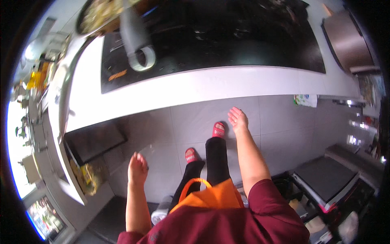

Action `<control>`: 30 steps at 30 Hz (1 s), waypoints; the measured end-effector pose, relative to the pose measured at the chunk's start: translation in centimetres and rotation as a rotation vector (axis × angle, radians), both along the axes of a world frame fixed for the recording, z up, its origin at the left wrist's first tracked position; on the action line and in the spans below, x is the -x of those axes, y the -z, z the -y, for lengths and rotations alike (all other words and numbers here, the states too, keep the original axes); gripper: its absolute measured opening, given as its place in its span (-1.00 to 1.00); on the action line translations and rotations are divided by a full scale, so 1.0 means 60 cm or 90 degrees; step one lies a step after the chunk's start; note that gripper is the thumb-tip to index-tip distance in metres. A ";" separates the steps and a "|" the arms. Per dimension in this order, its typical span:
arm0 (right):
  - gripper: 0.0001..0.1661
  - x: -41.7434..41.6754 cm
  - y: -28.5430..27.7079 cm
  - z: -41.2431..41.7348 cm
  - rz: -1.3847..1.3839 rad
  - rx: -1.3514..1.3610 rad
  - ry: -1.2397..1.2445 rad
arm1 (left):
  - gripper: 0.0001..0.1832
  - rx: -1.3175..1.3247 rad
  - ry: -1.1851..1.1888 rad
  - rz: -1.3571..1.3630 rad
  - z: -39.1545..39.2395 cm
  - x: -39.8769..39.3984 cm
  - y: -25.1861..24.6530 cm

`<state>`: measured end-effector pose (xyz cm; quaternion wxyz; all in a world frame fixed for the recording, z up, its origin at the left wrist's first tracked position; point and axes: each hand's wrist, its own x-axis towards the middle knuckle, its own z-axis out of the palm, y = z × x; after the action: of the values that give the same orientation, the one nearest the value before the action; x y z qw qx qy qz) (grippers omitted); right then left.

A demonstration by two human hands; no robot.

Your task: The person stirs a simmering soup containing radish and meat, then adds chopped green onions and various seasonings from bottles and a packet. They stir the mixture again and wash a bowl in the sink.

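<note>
My left hand hangs over the floor at lower left, fingers curled in, with nothing seen in it. On the right, my right hand is held out palm up with its fingers extended and bare. Both hands are apart from the white counter before me. A black glass cooktop is set into that counter. At its left end stands a frying pan with pale food, cut off by the picture's top; its grey handle points towards me.
A brownish metal pot stands right of the cooktop. Below the counter's left end is a dark panel, with a yellow package beside it. Grey tiles cover the floor. Behind me at right sits a dark-topped appliance.
</note>
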<state>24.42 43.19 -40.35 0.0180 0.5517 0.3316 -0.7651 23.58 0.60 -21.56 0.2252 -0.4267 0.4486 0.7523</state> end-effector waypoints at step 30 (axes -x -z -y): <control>-0.50 0.049 0.202 0.084 -0.162 0.147 0.403 | -0.82 0.109 0.544 -0.012 -0.284 -0.030 0.134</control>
<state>21.46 38.14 -52.46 -0.1987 0.5217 0.0551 -0.8278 25.41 17.64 -29.62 0.4757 -0.2132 0.6478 0.5555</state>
